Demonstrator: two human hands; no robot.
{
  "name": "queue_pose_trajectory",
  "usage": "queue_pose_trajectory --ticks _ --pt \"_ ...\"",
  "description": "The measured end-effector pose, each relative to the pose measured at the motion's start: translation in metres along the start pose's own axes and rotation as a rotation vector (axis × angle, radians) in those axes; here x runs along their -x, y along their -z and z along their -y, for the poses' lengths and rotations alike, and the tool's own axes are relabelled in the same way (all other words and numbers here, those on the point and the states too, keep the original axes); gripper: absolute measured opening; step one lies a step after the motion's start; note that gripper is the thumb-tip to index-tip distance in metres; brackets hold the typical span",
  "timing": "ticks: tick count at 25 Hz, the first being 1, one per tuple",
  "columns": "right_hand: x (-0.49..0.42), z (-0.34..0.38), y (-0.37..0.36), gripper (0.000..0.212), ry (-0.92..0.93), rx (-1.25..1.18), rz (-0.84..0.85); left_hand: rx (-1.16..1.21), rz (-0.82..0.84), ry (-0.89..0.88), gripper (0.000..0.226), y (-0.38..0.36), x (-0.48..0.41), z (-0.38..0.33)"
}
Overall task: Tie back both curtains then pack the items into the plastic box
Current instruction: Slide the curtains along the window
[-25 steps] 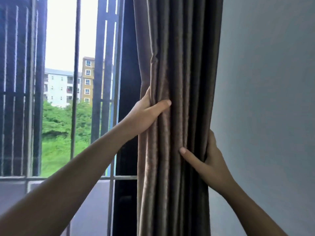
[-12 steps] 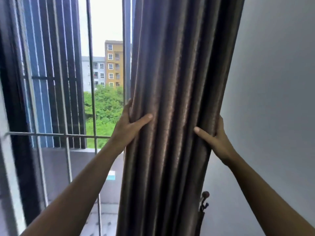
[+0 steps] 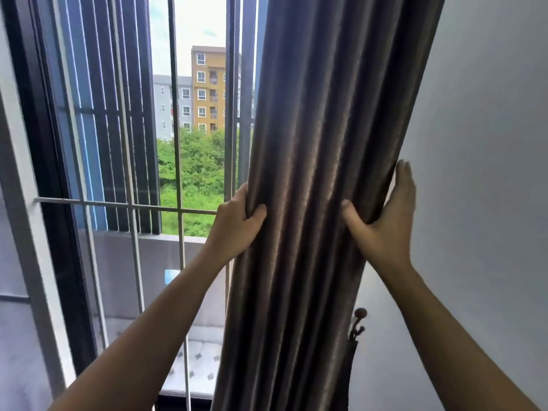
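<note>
A dark brown curtain (image 3: 308,179) hangs gathered in thick vertical folds beside the window. My left hand (image 3: 237,221) grips its left edge, thumb in front and fingers behind the cloth. My right hand (image 3: 385,221) holds its right edge, thumb pressed into a fold and fingers straight along the back by the wall. A metal tieback hook (image 3: 357,321) with a round knob sticks out of the wall below my right hand, with a dark strap hanging from it. No plastic box is in view.
The grey wall (image 3: 480,173) fills the right side. On the left is the window with metal bars (image 3: 178,203) and dark vertical slats (image 3: 118,114); a balcony floor shows below.
Both hands have stayed on the curtain's edges and slid lower down it. The view tilted down, so the tieback hook came into sight below my right hand.
</note>
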State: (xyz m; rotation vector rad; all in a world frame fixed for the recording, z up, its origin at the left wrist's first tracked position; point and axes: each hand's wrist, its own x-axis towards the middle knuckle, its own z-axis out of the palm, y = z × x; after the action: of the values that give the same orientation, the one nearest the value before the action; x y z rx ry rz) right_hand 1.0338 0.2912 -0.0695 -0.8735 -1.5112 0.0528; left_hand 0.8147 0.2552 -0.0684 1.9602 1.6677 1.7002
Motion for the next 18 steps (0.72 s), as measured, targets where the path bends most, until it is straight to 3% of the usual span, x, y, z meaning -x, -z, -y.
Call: queue_pose_trajectory --ticks 1,3,6,10,14,18 --pt "0.005 0.013 -0.002 0.083 0.119 0.008 -0.087 -0.012 -0.026 -0.008 0.031 -0.002 0.001 0.002" --pt "0.016 0.033 -0.017 0.069 0.210 -0.032 0.013 -0.032 -0.044 0.034 0.030 -0.007 0.002 0.006" --pt "0.045 0.036 -0.051 0.073 0.067 0.070 0.293 -0.071 -0.043 0.094 0.025 -0.013 0.010 0.015" --pt "0.077 0.012 -0.073 0.075 -0.098 0.193 0.343 -0.135 -0.052 0.121 0.023 -0.007 0.014 0.024" --pt "0.134 -0.020 -0.082 0.064 -0.114 0.342 0.386 -0.240 0.151 0.162 0.024 -0.021 0.025 0.032" --pt "0.182 -0.054 -0.078 0.062 -0.072 0.285 0.515 -0.169 0.391 0.156 0.025 -0.045 0.030 0.022"
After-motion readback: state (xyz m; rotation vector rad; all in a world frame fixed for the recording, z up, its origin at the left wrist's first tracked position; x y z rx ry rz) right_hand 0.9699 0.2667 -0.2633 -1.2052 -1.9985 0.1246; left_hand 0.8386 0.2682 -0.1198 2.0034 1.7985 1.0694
